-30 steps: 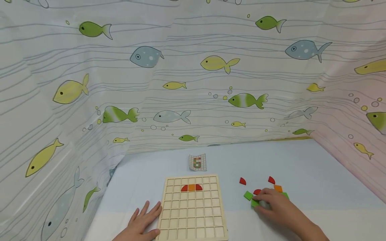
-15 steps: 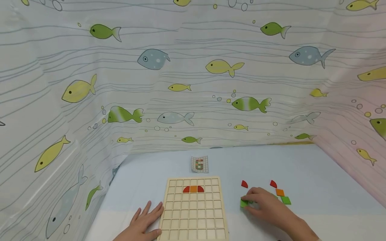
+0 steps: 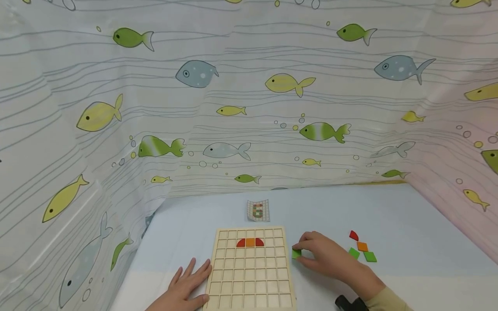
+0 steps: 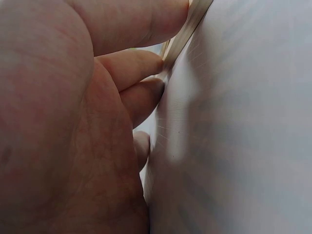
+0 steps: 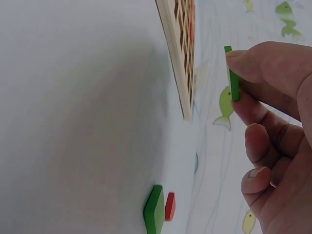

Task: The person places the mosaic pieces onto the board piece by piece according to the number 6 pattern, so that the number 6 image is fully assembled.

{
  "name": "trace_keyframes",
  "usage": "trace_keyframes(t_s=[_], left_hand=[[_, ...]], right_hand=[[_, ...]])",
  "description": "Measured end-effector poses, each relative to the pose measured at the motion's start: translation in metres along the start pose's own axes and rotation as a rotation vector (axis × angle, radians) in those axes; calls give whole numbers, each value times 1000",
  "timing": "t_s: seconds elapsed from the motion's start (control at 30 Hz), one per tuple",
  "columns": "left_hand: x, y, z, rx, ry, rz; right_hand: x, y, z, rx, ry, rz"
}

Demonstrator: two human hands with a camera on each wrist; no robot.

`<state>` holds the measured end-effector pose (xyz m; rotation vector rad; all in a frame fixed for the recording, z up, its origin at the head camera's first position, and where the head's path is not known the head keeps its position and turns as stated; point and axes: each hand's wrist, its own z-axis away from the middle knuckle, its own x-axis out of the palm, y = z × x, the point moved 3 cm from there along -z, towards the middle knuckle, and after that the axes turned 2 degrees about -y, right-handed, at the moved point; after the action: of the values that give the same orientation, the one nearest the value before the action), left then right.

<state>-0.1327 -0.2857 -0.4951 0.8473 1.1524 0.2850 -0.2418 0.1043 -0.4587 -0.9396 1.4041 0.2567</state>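
Nearer the board [image 3: 249,276] than half a second ago, the green square [image 3: 297,253] is now shifted toward 9 o'clock together with the right hand [image 3: 324,255]. That hand pinches it between thumb and fingers, just beside the board's right edge, between 2 and 3 o'clock from the board's middle (the right wrist view shows it tilted on edge and lifted off the counter [image 3: 327,207]). Spread out and gripping nothing, the left hand [image 3: 184,287] rests on the counter between 8 and 9 o'clock, fingertips touching the board's left edge. Second row from the top, the board carries an orange square [image 3: 250,242] with a red wedge [image 3: 241,242] at 9 o'clock and a second red wedge [image 3: 259,242] at 3. Beyond the board, at 12 o'clock, lies a picture card [image 3: 258,210]. Past the right hand, a loose orange tile [image 3: 362,246] has a loose red wedge [image 3: 353,235] at 11 o'clock, one green tile [image 3: 353,253] at 8, and another green tile [image 3: 370,256] between 4 and 5.
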Motion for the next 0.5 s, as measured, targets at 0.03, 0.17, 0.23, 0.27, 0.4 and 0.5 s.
trace_keyframes(t_s=[0.03,0.17,0.23,0.27,0.4,0.5], left_hand=[[0,0,0,-2,1,-4],[-1,0,-1,3,8,-16],[-1,-1,0,10,12,-17],[0,-2,0,14,15,-17],[0,-3,0,22,19,-15],[1,-2,0,21,18,-12]], right_hand=[[0,-1,-2,-1,-4,3],[1,-8,-10,-20,1,17],[2,-12,-14,-30,7,19],[3,-14,-16,-31,8,17],[6,-20,-24,-34,10,5],[9,-23,-29,-43,6,-2]])
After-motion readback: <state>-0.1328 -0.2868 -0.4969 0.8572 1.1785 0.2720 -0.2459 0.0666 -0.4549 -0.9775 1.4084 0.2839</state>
